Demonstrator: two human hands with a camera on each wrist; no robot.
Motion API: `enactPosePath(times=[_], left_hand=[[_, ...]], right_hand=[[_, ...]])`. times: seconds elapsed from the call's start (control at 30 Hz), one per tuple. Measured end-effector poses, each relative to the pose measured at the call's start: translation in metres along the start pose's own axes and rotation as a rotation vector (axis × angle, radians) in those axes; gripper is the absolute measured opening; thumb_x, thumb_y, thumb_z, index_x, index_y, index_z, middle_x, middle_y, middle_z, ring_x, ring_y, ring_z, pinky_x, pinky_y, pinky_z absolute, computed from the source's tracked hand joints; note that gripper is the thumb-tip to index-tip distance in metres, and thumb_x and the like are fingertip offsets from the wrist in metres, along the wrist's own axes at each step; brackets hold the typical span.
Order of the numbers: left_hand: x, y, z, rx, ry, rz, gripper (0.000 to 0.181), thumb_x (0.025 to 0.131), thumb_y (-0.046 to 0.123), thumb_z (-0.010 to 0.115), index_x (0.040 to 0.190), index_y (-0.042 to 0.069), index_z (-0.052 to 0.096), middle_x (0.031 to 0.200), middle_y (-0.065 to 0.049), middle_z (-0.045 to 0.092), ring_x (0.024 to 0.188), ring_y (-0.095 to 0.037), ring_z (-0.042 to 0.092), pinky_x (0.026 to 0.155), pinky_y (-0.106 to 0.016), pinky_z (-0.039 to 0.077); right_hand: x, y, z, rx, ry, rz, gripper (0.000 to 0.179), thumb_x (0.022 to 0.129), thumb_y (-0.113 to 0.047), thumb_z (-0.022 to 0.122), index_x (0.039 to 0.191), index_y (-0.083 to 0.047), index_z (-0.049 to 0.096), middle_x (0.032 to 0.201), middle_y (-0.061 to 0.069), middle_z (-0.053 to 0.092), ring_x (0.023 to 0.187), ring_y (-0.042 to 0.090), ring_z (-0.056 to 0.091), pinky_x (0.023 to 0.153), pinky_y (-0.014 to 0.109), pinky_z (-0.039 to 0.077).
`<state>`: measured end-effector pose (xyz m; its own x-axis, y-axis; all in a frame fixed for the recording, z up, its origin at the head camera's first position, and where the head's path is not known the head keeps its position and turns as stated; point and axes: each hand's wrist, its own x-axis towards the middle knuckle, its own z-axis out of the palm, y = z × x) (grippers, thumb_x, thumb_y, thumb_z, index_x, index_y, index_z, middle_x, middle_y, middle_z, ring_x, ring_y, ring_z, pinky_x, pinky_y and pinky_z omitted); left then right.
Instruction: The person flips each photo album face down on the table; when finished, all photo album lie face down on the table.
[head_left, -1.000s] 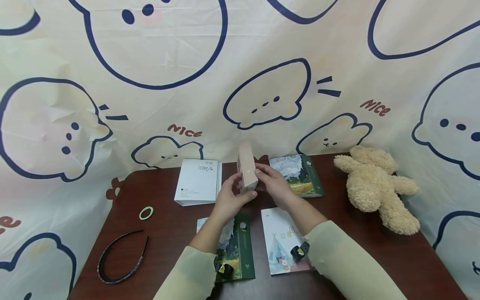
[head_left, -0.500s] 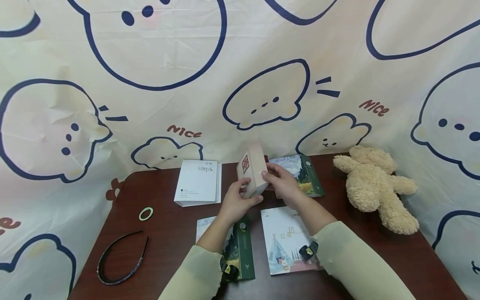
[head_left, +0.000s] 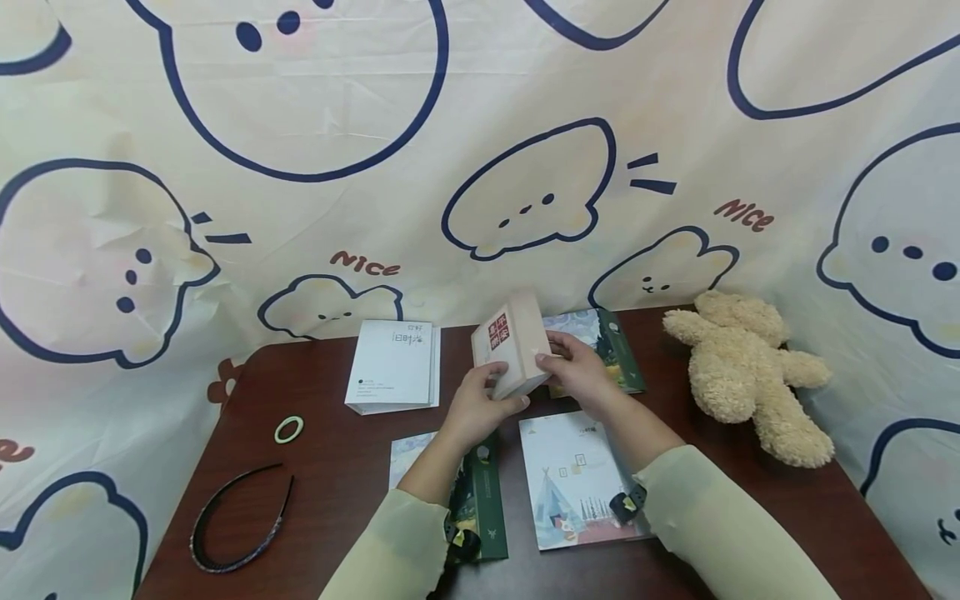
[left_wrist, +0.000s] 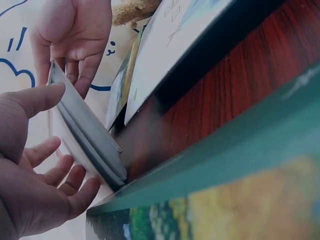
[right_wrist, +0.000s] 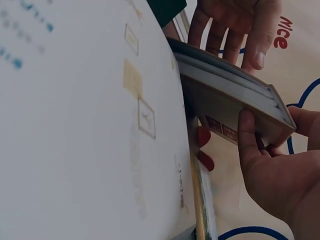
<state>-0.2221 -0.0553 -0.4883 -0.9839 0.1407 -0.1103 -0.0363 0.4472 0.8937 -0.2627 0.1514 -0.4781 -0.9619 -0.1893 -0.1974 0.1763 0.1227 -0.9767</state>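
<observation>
A thick cream book [head_left: 517, 346] with a red square print is held tilted above the back middle of the table. My left hand [head_left: 474, 410] holds its lower left side, fingers by the printed cover and thumb near the bottom edge. On the other side, my right hand [head_left: 581, 375] grips the right edge. The right wrist view shows the page edges of the book [right_wrist: 230, 82], with the right thumb [right_wrist: 247, 130] against a cover. In the left wrist view, the left fingers [left_wrist: 60, 175] are bent beside the book [left_wrist: 90, 135].
A white book [head_left: 390, 362] lies at the back left, a landscape-covered book [head_left: 618, 354] at the back right. Another green-edged book [head_left: 487, 508] and a white tent-print book [head_left: 558, 467] lie in front. Around them are a teddy bear [head_left: 738, 375], headband [head_left: 202, 533] and pale green ring [head_left: 277, 432].
The cream book has turned from edge-on so its red-printed cover shows more, and it has shifted a little to the right. Both hands have moved right with it.
</observation>
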Motion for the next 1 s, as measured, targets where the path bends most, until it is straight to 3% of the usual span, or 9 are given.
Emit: enactPosePath(times=[0.5, 1.0], left_hand=[[0.004, -0.005, 0.001, 0.035, 0.014, -0.029, 0.075, 0.085, 0.031, 0.083, 0.15, 0.01, 0.051, 0.147, -0.016, 0.054, 0.13, -0.037, 0.056, 0.103, -0.055, 0.05], [0.007, -0.008, -0.003, 0.047, 0.025, -0.069, 0.076, 0.085, 0.03, 0.083, 0.152, 0.012, 0.05, 0.151, -0.014, 0.054, 0.136, -0.036, 0.052, 0.108, -0.056, 0.045]], right_hand=[[0.002, 0.01, -0.003, -0.077, 0.059, 0.029, 0.065, 0.101, -0.018, 0.065, 0.158, -0.003, 0.036, 0.151, 0.019, 0.051, 0.129, 0.035, 0.06, 0.096, 0.042, 0.057], [0.008, 0.018, -0.001, -0.275, 0.094, 0.038, 0.059, 0.099, -0.017, 0.067, 0.152, 0.002, 0.046, 0.134, 0.02, 0.061, 0.114, 0.031, 0.064, 0.094, 0.042, 0.057]])
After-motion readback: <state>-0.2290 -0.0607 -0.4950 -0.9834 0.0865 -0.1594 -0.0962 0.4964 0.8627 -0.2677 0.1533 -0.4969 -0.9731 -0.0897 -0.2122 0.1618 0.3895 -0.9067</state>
